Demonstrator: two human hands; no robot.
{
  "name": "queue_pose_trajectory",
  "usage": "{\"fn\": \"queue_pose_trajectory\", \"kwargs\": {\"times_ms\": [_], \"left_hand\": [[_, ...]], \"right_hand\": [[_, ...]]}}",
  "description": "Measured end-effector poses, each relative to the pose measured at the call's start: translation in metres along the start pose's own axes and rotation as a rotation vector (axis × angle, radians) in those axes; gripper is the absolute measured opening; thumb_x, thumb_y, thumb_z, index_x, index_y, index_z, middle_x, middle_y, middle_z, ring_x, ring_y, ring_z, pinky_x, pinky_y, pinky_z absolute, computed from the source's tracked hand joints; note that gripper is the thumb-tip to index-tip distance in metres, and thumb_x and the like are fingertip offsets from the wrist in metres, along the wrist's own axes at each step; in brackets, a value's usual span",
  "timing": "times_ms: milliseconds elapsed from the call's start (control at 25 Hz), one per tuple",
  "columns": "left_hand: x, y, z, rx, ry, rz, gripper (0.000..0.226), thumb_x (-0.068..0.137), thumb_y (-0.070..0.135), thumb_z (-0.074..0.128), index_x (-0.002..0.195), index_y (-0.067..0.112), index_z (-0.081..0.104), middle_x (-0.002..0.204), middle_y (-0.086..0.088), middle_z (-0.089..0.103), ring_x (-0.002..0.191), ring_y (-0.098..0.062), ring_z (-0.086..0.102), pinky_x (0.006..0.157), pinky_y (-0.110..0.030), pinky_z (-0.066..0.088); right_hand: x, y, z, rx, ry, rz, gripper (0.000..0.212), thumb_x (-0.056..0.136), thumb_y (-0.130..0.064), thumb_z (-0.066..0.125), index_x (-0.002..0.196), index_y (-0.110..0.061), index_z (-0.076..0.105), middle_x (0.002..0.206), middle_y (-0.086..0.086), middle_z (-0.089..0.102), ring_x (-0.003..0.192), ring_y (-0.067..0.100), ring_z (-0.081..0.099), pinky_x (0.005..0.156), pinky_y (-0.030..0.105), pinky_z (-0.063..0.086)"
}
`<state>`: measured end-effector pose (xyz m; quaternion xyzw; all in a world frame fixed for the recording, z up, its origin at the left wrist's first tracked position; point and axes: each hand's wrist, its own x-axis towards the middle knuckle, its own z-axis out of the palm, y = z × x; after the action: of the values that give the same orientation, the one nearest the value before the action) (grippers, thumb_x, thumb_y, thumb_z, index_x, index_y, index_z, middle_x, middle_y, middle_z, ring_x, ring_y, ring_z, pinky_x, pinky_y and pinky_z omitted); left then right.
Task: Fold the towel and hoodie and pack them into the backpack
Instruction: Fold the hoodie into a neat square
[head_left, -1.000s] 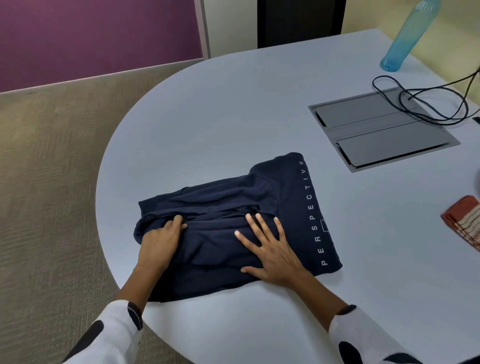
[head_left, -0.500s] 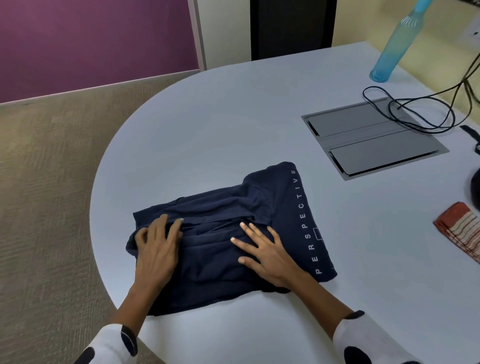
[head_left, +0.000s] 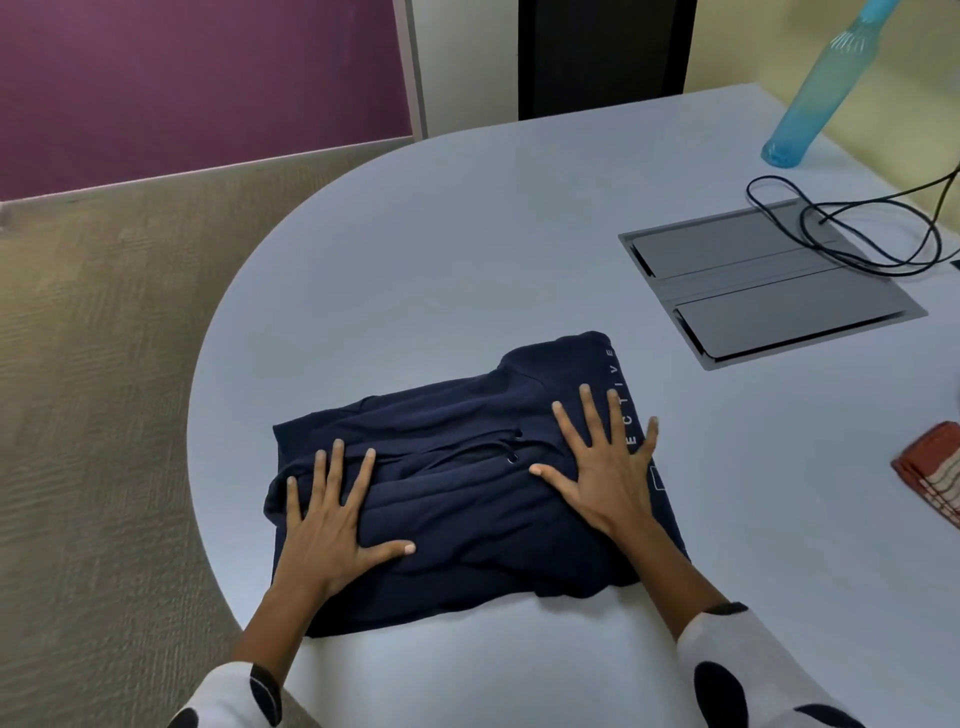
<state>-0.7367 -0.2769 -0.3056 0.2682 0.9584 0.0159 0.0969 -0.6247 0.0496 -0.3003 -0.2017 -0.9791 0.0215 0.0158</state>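
so the navy hoodie (head_left: 467, 499) is folded into a rough rectangle and sits flat on the pale grey table (head_left: 467, 260), close to the rounded edge nearest the person. Both hands are lying on top of it. Left hand (head_left: 332, 530) is palm down on the hoodie's left end, fingers straight and spread, thumb stuck out toward the middle of the cloth. Right hand (head_left: 608, 478) is the same deal on the right end, fingers fanned out and flat, covering part of the white lettering that runs along that edge (only "ECTIVE" is readable past the fingertips). Neither hand is gripping anything, they're just pressing flat on the fabric. Between the two hands you can see the drawstring eyelets and some creases.

Off past the right hand, at the frame's edge, there's a folded red and cream striped towel (head_left: 935, 475), well apart from the hoodie. Further out beyond the right hand's fingertips is a grey hatch panel (head_left: 769, 286) set in the table with a black cable (head_left: 852, 234) looped over it, and a blue bottle (head_left: 815, 98) beyond that
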Motion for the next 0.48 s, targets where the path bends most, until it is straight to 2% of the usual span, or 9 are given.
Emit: {"fn": "queue_pose_trajectory", "kwargs": {"times_ms": [80,200,320,480], "left_hand": [[0.0,-0.003,0.0,-0.014,-0.001,-0.003,0.12,0.056,0.1,0.025,0.149,0.035,-0.011,0.159,0.0,-0.015,0.146,-0.021,-0.013,0.114,-0.057,0.002],[-0.002,-0.005,0.001,-0.014,-0.008,0.002,0.122,0.054,0.101,0.025,0.148,0.036,-0.017,0.16,0.0,-0.01,0.146,-0.02,-0.009,0.114,-0.057,0.005],[-0.001,-0.004,0.0,-0.017,-0.01,0.001,0.124,0.052,0.102,0.025,0.149,0.035,-0.015,0.16,-0.002,-0.004,0.146,-0.021,-0.004,0.112,-0.059,0.009],[-0.002,-0.005,-0.001,-0.006,-0.027,-0.008,0.124,0.053,0.101,0.024,0.15,0.032,-0.01,0.16,-0.004,0.001,0.145,-0.022,-0.002,0.109,-0.062,0.013]], "right_hand": [[0.005,0.013,0.005,-0.017,-0.059,0.025,0.086,0.081,-0.084,0.012,0.152,-0.035,0.008,0.161,-0.003,-0.001,0.148,0.023,-0.006,0.107,0.069,-0.003],[0.009,0.019,0.012,0.026,-0.124,0.049,0.088,0.079,-0.084,0.006,0.152,-0.035,0.005,0.161,-0.006,-0.004,0.147,0.021,-0.01,0.11,0.065,0.002],[0.01,0.024,0.012,0.093,-0.128,0.024,0.085,0.08,-0.082,-0.001,0.152,-0.036,0.006,0.16,-0.008,-0.006,0.147,0.018,-0.011,0.112,0.064,0.007],[-0.012,0.045,0.009,0.108,-0.129,0.033,0.077,0.082,-0.077,-0.005,0.15,-0.041,-0.002,0.16,-0.007,-0.013,0.146,0.016,-0.014,0.113,0.057,0.011]]}}
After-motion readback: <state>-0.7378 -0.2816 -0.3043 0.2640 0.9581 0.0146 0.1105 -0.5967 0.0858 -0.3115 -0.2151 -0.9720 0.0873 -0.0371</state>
